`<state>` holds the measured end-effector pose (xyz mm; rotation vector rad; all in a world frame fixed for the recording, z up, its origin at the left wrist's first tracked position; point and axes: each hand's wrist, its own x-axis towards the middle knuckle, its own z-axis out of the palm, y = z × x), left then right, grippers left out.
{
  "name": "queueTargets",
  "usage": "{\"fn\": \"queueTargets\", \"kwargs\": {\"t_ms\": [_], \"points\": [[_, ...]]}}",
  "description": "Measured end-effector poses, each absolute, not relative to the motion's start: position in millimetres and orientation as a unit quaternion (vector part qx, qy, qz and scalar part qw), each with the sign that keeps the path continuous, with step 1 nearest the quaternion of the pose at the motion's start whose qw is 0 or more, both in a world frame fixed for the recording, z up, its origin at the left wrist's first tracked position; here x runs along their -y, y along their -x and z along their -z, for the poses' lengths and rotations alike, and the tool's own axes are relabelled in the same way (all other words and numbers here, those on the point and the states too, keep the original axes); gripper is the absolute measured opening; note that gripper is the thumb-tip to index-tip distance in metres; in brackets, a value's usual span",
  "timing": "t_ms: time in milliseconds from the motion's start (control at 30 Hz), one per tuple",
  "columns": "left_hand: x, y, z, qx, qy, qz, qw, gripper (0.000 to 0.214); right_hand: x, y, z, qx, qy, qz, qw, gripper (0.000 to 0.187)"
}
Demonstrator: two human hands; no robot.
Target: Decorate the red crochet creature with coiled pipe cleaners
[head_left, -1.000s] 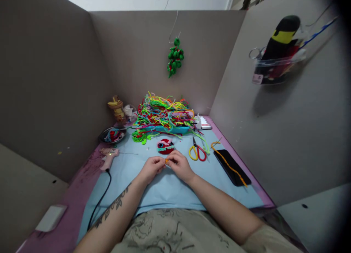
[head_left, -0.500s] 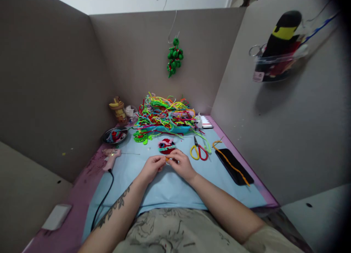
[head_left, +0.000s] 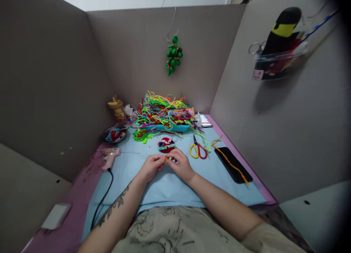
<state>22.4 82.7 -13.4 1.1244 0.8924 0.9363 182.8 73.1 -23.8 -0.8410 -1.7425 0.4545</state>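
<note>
My left hand [head_left: 152, 166] and my right hand [head_left: 181, 165] meet over the light blue cloth, fingertips pinched together. Between them shows a small orange piece [head_left: 166, 159], mostly hidden by the fingers; its exact kind is not clear. Just beyond the fingertips lies a dark red crocheted piece [head_left: 166, 145] with pink and mint trim and eyes. To the right of it rest scissors [head_left: 198, 150] with one yellow and one red handle, blades slightly apart. An orange strand of yarn [head_left: 230, 163] stretches across a black phone [head_left: 233, 165] farther right.
A pink glue gun [head_left: 111, 158] with a black cord lies on the left. Behind stand a blue tray [head_left: 175, 128] heaped with yarn ends, a green crocheted frog-like piece [head_left: 140, 136] and a metal bowl [head_left: 114, 134]. Grey panels [head_left: 153, 62] enclose the table; a clear holder [head_left: 282, 59] hangs right.
Both hands stay nearly in place with the orange piece between them; the fingers shift only slightly. The whole view has moved a little.
</note>
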Motion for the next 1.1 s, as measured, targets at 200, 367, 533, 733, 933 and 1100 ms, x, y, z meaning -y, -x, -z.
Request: {"fn": "queueTargets", "kwargs": {"t_ms": [200,367,533,733,933,1100], "points": [[-82,-19,9,-0.384,-0.491,-0.404,0.669,0.037,-68,-181,21,0.732,0.343,-0.199,0.554,0.011],[-84,-16,9,-0.369,-0.492,-0.413,0.671,0.03,-64,-178,18,0.716,0.329,-0.234,0.569,0.012],[-87,-16,13,-0.365,-0.496,-0.425,0.664,0.031,-64,-174,17,0.699,0.322,-0.243,0.591,0.009],[-92,-16,18,-0.36,-0.504,-0.427,0.659,0.03,-68,-173,22,0.692,0.315,-0.22,0.611,0.01],[-89,-19,18,-0.362,-0.5,-0.422,0.664,0.028,-68,-175,26,0.695,0.324,-0.19,0.614,0.012],[-86,-23,16,-0.361,-0.479,-0.43,0.674,0.035,-68,-176,21,0.696,0.336,-0.195,0.604,0.011]]}}
